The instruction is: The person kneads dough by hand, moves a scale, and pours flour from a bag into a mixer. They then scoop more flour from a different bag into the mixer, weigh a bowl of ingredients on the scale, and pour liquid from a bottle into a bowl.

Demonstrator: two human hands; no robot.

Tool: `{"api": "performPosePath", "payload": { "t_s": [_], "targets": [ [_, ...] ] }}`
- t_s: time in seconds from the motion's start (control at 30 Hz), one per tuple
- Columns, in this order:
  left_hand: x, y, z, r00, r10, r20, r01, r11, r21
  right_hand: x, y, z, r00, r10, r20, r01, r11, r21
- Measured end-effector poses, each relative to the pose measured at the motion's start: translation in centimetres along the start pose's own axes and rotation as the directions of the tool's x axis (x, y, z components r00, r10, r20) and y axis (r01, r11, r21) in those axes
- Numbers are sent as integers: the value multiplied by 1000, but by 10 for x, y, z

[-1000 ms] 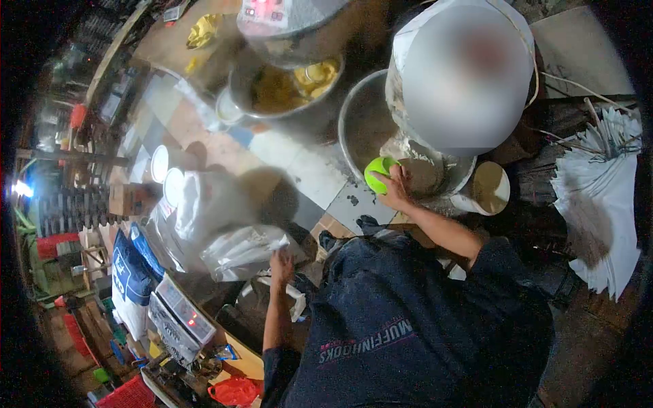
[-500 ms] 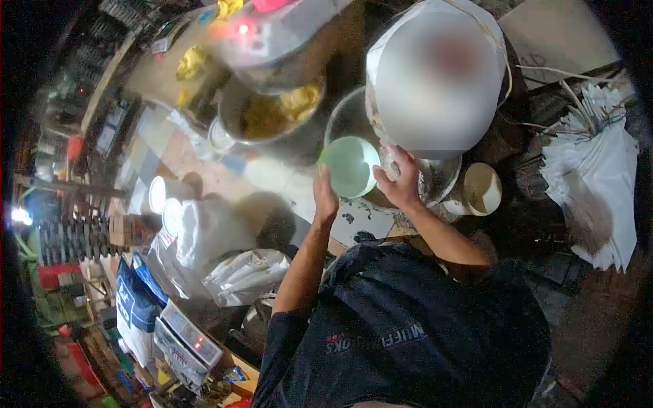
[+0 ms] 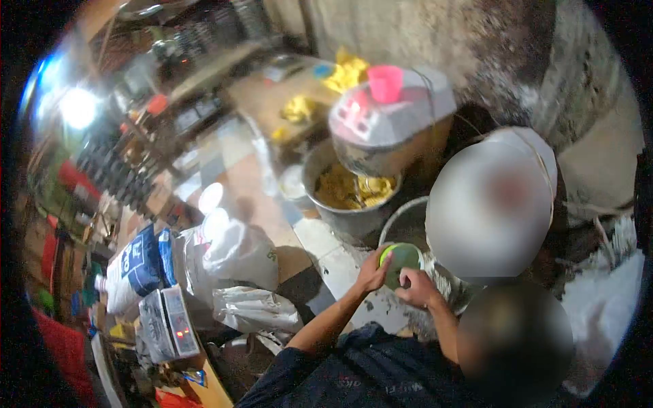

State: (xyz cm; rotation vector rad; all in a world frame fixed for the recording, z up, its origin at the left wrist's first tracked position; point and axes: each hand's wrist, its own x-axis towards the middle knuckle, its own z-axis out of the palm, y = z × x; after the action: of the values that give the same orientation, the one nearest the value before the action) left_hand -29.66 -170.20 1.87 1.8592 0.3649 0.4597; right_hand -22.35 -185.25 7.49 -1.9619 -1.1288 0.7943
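Observation:
My left hand [image 3: 372,273] grips the left rim of a green bowl [image 3: 404,261], tilted in front of my chest. Beside its right side is my right hand [image 3: 417,288], with fingers curled like a fist; what they hold, if anything, is hidden. Just behind the bowl stands a large metal pot [image 3: 388,231], partly covered by a big white rounded thing [image 3: 491,204] that is blurred. A steel mixing bowl [image 3: 320,212] with a yellow mixture [image 3: 340,187] sits farther back under a mixer head [image 3: 394,126].
A pink cup [image 3: 386,84] rests on the mixer. Yellow wrappers [image 3: 348,71] lie behind it. To the left are white plastic bags [image 3: 241,255], a blue and white sack [image 3: 139,265] and a scale [image 3: 169,325] with red digits. White sacking [image 3: 602,319] stands at right.
The view has swung, so the mixer and pots appear lower and farther right. My right hand has gone from spread on the bowl's rim to curled beside it. The bowl is tilted differently.

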Motion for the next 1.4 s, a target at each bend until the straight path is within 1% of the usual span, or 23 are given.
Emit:
{"api": "performPosePath", "payload": {
  "t_s": [0.07,0.1,0.2,0.27,0.33,0.4,0.43,0.5,0.53,0.57,0.63,0.67,0.73,0.77,0.8,0.9,1.03,1.1,1.17,1.2,1.27,1.33,1.4],
  "targets": [
    [-2,2,3,986,14,168,21,978,-206,1,11,15,971,-218,-103,225,972,62],
    [-5,5,9,994,-39,107,48,995,-89,-2,-1,17,954,-279,-109,281,960,7],
    [-6,-15,11,999,-16,34,14,998,61,0,26,14,978,-182,106,180,983,23],
    [-17,-24,9,996,-82,38,82,997,13,-19,32,15,983,-181,-21,182,974,136],
    [-18,-43,13,992,-120,34,121,992,-35,-30,52,18,782,-9,-624,118,984,134],
    [-26,-70,21,992,-82,91,99,975,-199,-25,47,24,773,119,-623,326,768,551],
    [-31,-58,19,994,-80,68,92,975,-204,-24,81,32,852,318,-416,170,583,794],
    [-43,-20,15,976,-162,146,184,971,-152,-28,120,45,892,411,-190,18,386,922],
    [-42,-25,14,981,-151,121,169,973,-157,-27,119,48,905,357,-231,58,434,899],
    [-45,-38,15,990,-93,102,95,995,-12,-27,131,50,884,385,-265,-56,649,758],
    [-50,-69,5,991,-91,101,80,991,111,-36,80,41,886,165,-433,-151,986,66],
    [-55,-70,-12,993,-91,73,82,991,108,-32,87,49,897,144,-419,-135,990,51],
    [-74,-67,-59,985,-124,121,105,982,154,-36,130,72,939,-20,-344,-138,894,-427],
    [-88,-86,-80,996,-52,69,39,982,184,-37,163,82,956,-72,-284,-75,878,-472],
    [-109,-60,-109,982,-189,5,188,979,74,-36,187,89,968,-123,-218,-7,857,-514],
    [-183,-91,-178,956,-127,-266,199,943,265,-7,145,98,906,-320,-276,109,808,-579],
    [-301,-68,-239,737,-396,-548,479,878,11,62,13,138,848,-462,-259,332,845,-420],
    [-348,-86,-246,702,-352,-619,449,894,0,95,-40,190,898,-438,-48,440,898,28],
    [-375,-87,-252,655,-385,-651,476,879,-41,103,-114,250,856,-442,268,342,873,348],
    [-385,-77,-255,610,-423,-670,479,871,-113,100,-141,282,814,-311,491,102,908,406],
    [-402,-16,-274,504,-647,-572,414,763,-497,93,-180,351,631,-427,648,76,865,496],
    [-440,-83,-265,359,-161,-919,281,958,-58,80,-209,412,444,-568,693,276,822,497],
    [-477,-57,-270,122,-109,-986,328,943,-64,61,-246,449,345,-495,797,197,869,454]
  ]
}}
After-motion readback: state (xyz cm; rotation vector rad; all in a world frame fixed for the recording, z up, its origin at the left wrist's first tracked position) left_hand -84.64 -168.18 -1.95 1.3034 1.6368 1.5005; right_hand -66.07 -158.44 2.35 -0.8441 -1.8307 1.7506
